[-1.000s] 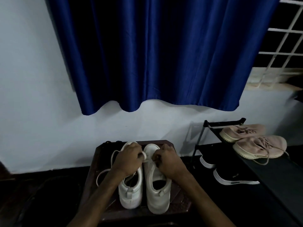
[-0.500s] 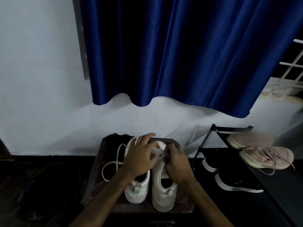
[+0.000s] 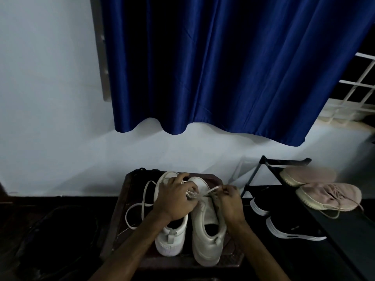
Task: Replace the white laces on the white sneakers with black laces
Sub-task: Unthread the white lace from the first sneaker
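Note:
Two white sneakers stand side by side, heels toward me, on a dark wooden stool (image 3: pixel 121 216). My left hand (image 3: pixel 174 199) lies over the left sneaker (image 3: pixel 172 240) and pinches the white lace (image 3: pixel 205 193) of the right sneaker (image 3: pixel 207 236). My right hand (image 3: pixel 230 201) is closed on a loop of that same lace, drawn out to the right. A loose white lace (image 3: pixel 142 203) trails in loops over the stool left of the left sneaker. Dark cord ends, possibly black laces (image 3: pixel 148 170), peek out at the stool's far edge.
A black shoe rack (image 3: pixel 269 163) stands at the right with pink sneakers (image 3: pixel 328 195) on top and black sneakers (image 3: pixel 292 226) below. A blue curtain (image 3: pixel 223 67) hangs over the white wall behind. A dark bag-like shape (image 3: pixel 56 240) lies on the floor at left.
My right hand has moved right, pulling a loop of the right sneaker's white lace out. My left hand has stayed over the sneakers. The camera has tilted slightly.

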`<action>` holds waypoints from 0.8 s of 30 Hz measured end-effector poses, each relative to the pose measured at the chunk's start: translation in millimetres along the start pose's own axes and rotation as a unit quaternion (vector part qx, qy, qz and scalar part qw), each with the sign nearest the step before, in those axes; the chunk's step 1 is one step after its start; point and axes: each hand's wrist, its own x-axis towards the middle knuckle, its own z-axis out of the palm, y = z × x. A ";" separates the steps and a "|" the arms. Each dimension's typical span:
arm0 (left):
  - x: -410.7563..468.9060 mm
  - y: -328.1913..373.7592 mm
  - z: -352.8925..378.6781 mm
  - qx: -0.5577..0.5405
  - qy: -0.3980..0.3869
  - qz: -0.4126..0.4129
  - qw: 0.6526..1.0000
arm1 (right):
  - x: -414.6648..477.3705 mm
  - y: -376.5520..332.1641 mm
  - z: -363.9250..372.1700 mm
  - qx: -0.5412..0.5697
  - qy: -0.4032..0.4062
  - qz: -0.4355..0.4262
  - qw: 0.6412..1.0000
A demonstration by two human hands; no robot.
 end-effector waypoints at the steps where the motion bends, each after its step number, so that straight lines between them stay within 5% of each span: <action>1: 0.1 0.6 -0.7 -0.003 -0.008 -0.007 1.000 | 3.0 -2.0 -1.7 -0.009 -0.026 0.003 1.000; 5: 1.3 2.4 -0.9 -0.012 -0.053 -0.030 0.998 | 16.5 -16.8 -13.1 -0.169 -0.043 -0.166 0.971; 10: 2.2 -2.9 3.1 -0.031 -0.047 -0.040 0.998 | 17.1 -26.0 -7.2 -0.399 -0.218 -0.246 0.856; 17: -0.3 3.5 -3.2 0.011 -0.054 -0.034 0.998 | 28.0 -21.8 -9.4 -0.364 -0.177 -0.213 0.889; 20: -0.9 3.3 -2.7 0.026 -0.045 -0.027 0.998 | 48.6 -22.2 -34.4 -0.344 -0.053 -0.147 0.926; 22: -0.7 1.5 -2.1 0.020 -0.028 -0.026 0.999 | 51.6 -25.1 -46.2 -0.373 -0.017 -0.144 0.916; 24: 0.0 0.1 -0.2 0.026 -0.014 -0.024 0.999 | 42.5 -31.0 -42.8 -0.384 -0.068 -0.182 0.903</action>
